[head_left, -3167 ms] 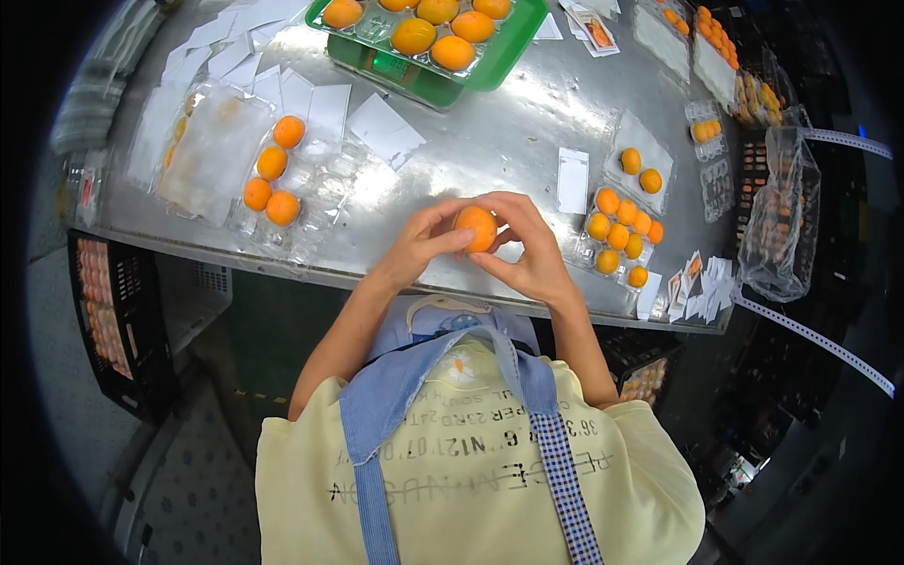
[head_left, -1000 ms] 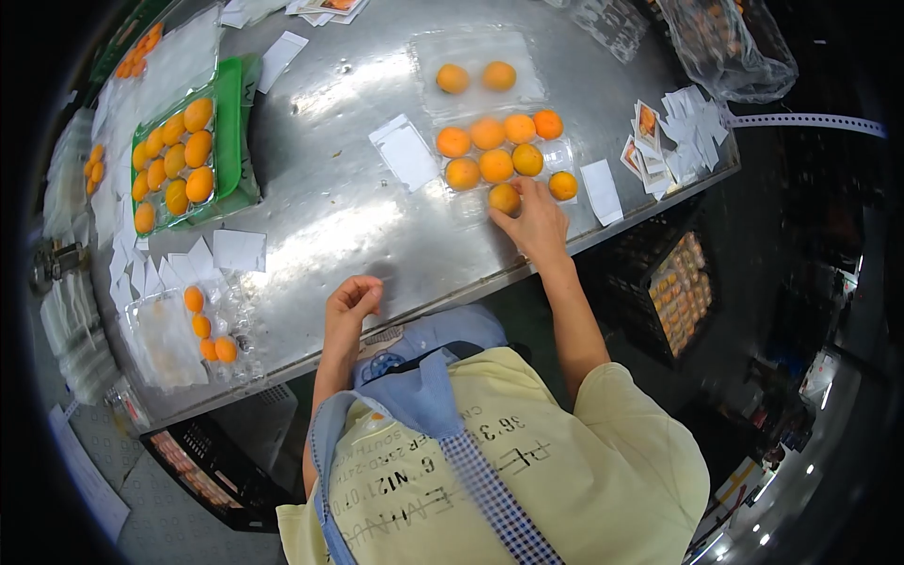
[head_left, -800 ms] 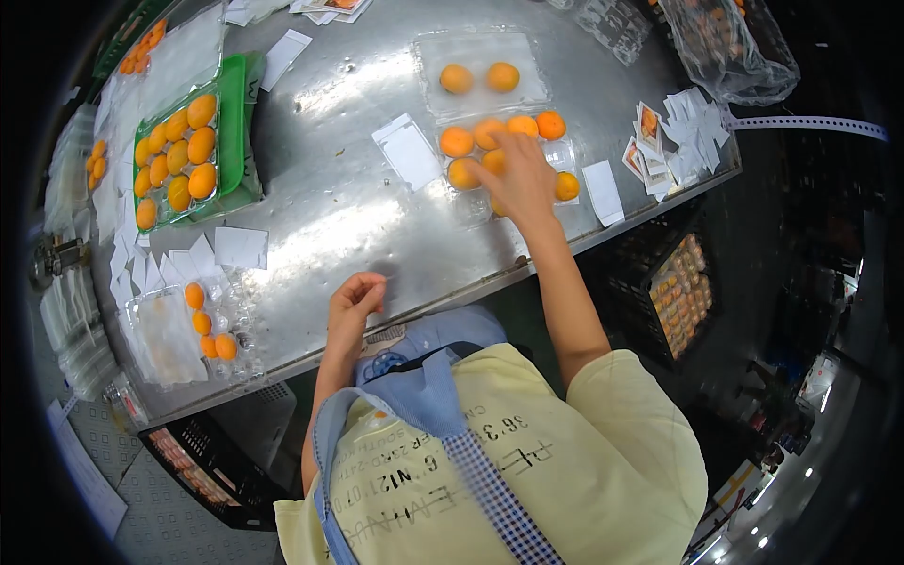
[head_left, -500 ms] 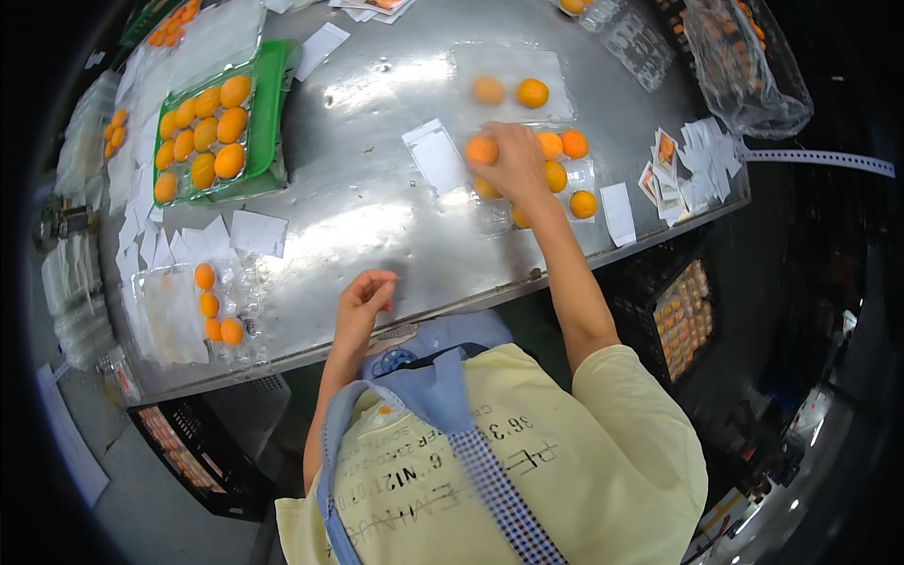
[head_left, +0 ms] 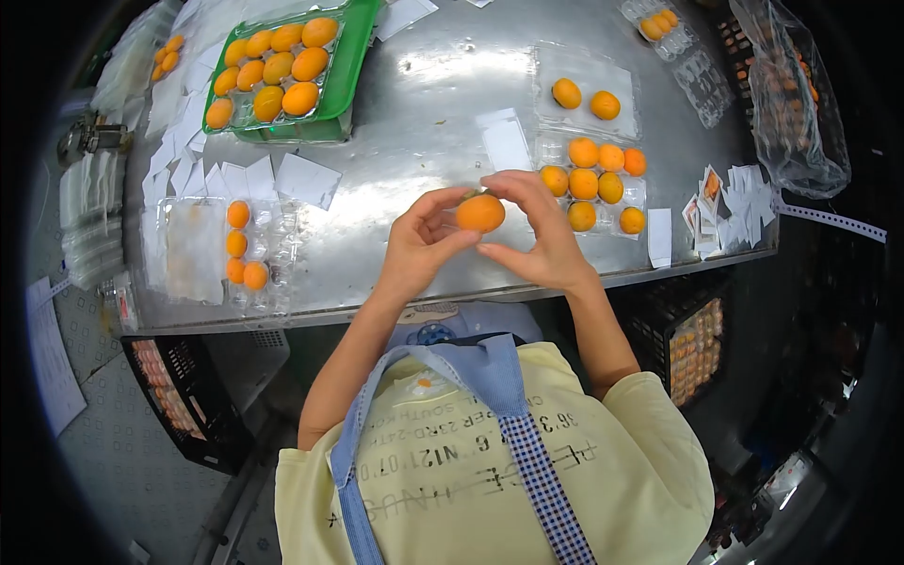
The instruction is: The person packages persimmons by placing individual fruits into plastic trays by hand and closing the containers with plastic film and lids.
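Note:
A round orange fruit (head_left: 480,215) with a small dark spot at its top is held up in front of me, above the table. My left hand (head_left: 426,243) pinches its left side between thumb and fingers. Around its right side curves my right hand (head_left: 539,235), thumb and fingers apart, the fingertips close to the fruit's top; whether they touch it I cannot tell. Just beyond lies a clear plastic tray (head_left: 617,224) with several orange fruits in its cups. Its lid side (head_left: 603,71) carries two more fruits.
A green crate (head_left: 353,56) bears a clear tray of several fruits at the back left. Another opened tray (head_left: 184,254) holds fruits at left. White paper slips (head_left: 306,179) and printed cards (head_left: 706,198) lie about. Black crates (head_left: 193,400) stand below the metal table's front edge (head_left: 377,306).
My right hand has come back from the right-hand tray with a fruit. My left hand has risen to meet it and now grips the fruit. The view has shifted.

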Available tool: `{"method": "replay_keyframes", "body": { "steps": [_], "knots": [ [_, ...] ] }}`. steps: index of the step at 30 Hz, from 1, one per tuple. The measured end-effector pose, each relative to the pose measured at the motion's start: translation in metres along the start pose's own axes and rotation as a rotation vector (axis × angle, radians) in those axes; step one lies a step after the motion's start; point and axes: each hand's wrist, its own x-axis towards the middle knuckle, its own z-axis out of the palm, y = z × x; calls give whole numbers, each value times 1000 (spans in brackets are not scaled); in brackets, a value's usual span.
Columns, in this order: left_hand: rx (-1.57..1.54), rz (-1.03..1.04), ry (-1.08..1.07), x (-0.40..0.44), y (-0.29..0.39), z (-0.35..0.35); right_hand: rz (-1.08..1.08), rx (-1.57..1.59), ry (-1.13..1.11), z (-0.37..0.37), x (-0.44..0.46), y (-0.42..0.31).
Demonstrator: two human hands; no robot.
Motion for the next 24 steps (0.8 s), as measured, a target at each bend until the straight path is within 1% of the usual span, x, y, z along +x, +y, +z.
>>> {"method": "replay_keyframes", "body": {
  "steps": [3,6,9,12,15,18,21,24],
  "knots": [
    [3,19,30,-6,-3,-1,-2,124,76,3,-1,7],
    [70,30,5,-8,-8,-5,168,137,60,10,-3,9],
    [70,21,9,-9,-9,-6,142,165,128,17,-4,11],
    [41,17,42,-10,-8,-6,252,297,151,19,-4,12],
    [-71,-83,24,-10,-3,-8,268,262,133,16,-3,16],
    [-287,-177,-4,-14,-5,-16,277,268,113,19,-2,16],
    [-528,-198,-15,-17,-3,-24,293,231,86,26,1,9],
    [-632,-220,-66,-19,-12,-41,300,202,46,34,7,2]
  ]
}}
